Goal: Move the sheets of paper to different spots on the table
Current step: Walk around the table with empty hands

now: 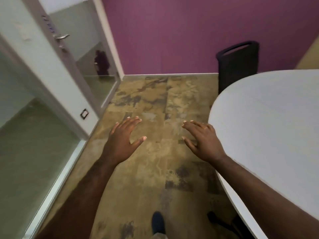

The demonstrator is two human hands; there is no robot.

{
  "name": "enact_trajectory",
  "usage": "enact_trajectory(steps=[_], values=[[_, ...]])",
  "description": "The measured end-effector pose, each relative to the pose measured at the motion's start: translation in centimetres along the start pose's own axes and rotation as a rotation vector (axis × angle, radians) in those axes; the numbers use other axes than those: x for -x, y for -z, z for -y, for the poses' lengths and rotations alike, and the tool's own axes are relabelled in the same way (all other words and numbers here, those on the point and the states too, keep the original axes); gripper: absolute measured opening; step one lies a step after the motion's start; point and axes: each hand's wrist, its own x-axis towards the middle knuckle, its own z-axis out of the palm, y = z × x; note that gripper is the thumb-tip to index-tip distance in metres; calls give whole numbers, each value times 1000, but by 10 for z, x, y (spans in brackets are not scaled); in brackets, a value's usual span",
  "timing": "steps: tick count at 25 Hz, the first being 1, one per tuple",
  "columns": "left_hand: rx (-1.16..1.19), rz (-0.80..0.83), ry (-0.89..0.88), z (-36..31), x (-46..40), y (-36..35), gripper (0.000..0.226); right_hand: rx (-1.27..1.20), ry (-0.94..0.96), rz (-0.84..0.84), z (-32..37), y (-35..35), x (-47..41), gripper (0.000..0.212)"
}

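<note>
A white round table (269, 128) fills the right side of the view; the part of its top that shows carries no sheets of paper. My left hand (123, 137) is held out over the floor, palm down, fingers spread, holding nothing. My right hand (202, 138) is also stretched out palm down with fingers apart, just left of the table's curved edge and overlapping it slightly. Both forearms reach in from the bottom of the frame.
A black chair (239, 62) stands against the purple wall behind the table. A glass door (82, 54) with a metal handle and glass panels line the left. A dark shoe (158, 223) shows on the brown mottled floor. Black chair legs (222, 223) poke out under the table.
</note>
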Motion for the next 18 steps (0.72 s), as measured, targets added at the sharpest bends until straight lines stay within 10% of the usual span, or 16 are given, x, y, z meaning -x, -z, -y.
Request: enact_trajectory(steps=[18], values=[[240,408,-853,-186,-377,-216,57,362,-810,-347,-232,34,-17,35]])
